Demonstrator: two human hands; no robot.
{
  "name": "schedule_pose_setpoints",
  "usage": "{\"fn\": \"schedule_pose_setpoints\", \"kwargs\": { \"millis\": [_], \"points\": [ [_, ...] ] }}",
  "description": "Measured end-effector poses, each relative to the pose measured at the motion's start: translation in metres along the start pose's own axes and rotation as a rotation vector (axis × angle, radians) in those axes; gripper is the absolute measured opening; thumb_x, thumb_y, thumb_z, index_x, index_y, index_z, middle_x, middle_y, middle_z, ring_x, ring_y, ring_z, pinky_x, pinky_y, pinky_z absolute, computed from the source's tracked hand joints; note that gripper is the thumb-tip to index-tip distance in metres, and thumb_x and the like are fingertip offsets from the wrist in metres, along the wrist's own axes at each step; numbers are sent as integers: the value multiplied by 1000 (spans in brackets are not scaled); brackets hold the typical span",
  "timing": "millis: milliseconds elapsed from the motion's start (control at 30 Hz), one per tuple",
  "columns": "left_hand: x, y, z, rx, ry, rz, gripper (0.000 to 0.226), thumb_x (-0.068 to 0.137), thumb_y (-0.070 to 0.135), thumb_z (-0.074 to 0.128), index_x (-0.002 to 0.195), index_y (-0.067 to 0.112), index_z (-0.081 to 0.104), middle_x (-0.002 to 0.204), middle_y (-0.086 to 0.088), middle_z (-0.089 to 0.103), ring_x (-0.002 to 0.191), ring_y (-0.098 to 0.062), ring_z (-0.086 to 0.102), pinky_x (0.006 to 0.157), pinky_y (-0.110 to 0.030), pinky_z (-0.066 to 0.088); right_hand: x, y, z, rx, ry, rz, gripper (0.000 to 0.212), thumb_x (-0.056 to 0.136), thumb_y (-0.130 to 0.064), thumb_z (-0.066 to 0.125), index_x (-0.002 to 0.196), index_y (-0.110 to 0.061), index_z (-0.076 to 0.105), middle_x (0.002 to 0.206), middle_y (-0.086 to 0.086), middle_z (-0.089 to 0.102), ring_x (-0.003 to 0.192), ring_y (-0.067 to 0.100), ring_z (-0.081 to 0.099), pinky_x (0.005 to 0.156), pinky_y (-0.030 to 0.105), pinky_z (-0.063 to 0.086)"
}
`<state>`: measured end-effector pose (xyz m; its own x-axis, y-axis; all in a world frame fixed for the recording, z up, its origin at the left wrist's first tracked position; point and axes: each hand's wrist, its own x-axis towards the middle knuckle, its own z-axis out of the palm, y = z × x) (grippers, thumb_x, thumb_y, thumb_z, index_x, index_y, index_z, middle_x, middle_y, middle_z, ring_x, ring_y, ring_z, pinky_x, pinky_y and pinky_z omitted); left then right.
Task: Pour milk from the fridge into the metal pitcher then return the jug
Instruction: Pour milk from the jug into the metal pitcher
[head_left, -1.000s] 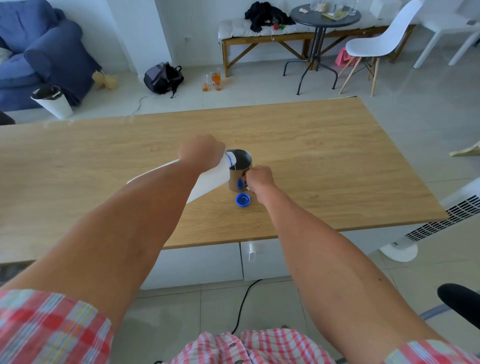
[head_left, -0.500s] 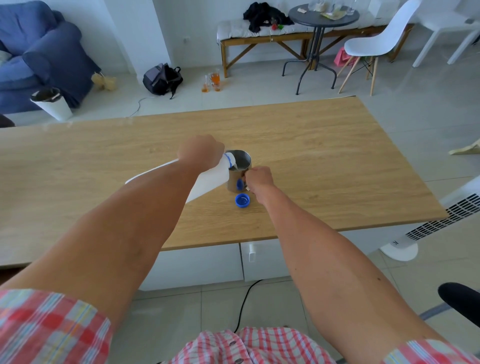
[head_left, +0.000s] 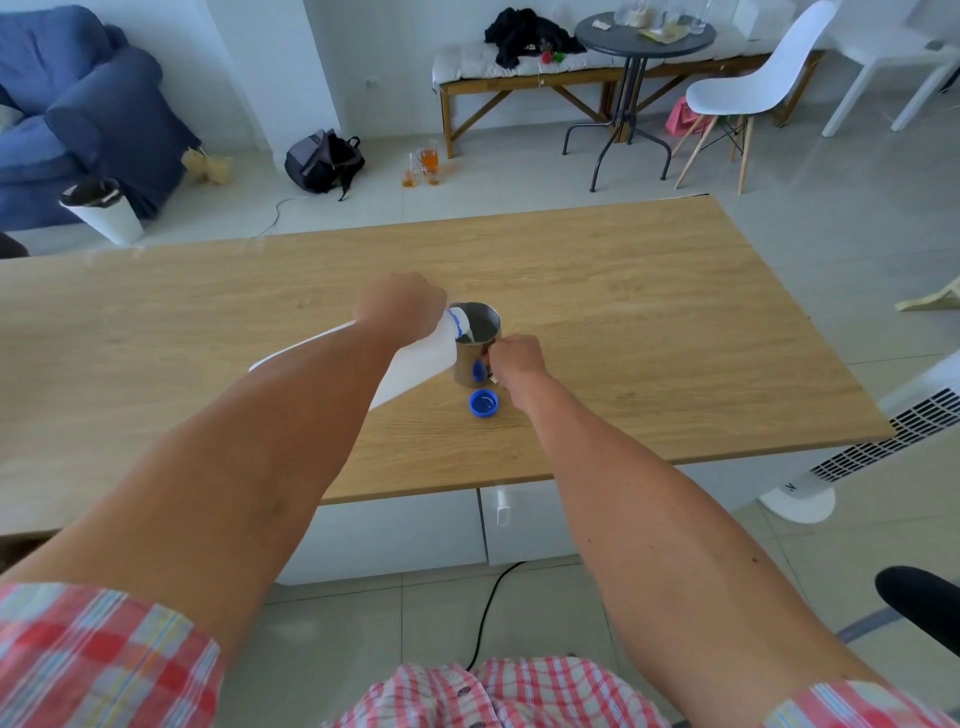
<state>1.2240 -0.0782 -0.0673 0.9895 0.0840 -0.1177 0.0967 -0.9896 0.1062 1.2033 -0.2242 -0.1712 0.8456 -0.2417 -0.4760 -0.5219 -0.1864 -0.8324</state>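
The white milk jug (head_left: 415, 358) is held tipped over by the left hand (head_left: 400, 306), whose fingers are curled round the jug's upper part; the jug's open, blue-ringed mouth is laid over the rim of the metal pitcher (head_left: 475, 345), and a thin stream of milk is seen falling inside. The pitcher is stood upright near the middle of the wooden desk (head_left: 675, 322); its handle side is gripped by the right hand (head_left: 517, 358), with the fingers closed around it, though the handle itself is mostly hidden by them. A blue cap (head_left: 484, 404) is laid open side up on the desk just in front of the pitcher, apart from both hands; its reflection is seen as a blue patch on the pitcher's wall.

Beyond the desk, a blue sofa (head_left: 78, 104) is seen at the far left, with a white bin (head_left: 104, 208) in front of it; a dark backpack (head_left: 324, 158) is set on the floor by the wall; a round dark table (head_left: 644, 41) and a white chair (head_left: 748, 88) are placed at the far right, before a wooden bench (head_left: 519, 73). A white fan (head_left: 883, 441) is stood by the desk's right edge.
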Motion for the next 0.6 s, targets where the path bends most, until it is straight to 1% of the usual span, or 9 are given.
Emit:
{"fn": "schedule_pose_setpoints", "kwargs": {
  "millis": [200,300,467,600],
  "points": [
    [0,1,0,11,-1,-4,28,97,31,40,93,14,62,81,-6,54,82,-31,57,70,-36,40,1,0,0,0,1,-2,33,89,-5,46,107,5,72,83,10,64,65,23,49,59,33,41],
    [0,1,0,10,-1,-3,29,97,31,40,93,13,62,80,-6,53,81,-31,57,70,-36,40,0,1,0,5,6,-5,33,89,-4,46,107,6,71,81,10,62,64,23,48,59,33,40],
    [0,1,-1,20,-3,-5,29,97,32,40,94,13,63,81,-7,55,83,-31,58,70,-37,41,0,0,0,11,4,0,33,90,-4,46,108,6,71,80,9,61,61,20,46,54,31,37],
    [1,1,-1,22,-3,-10,28,97,32,40,94,14,62,79,-6,53,82,-31,57,71,-36,41,1,1,0,18,9,-7,33,89,-2,45,107,7,71,80,10,60,61,21,45,54,31,36]
  ]
}}
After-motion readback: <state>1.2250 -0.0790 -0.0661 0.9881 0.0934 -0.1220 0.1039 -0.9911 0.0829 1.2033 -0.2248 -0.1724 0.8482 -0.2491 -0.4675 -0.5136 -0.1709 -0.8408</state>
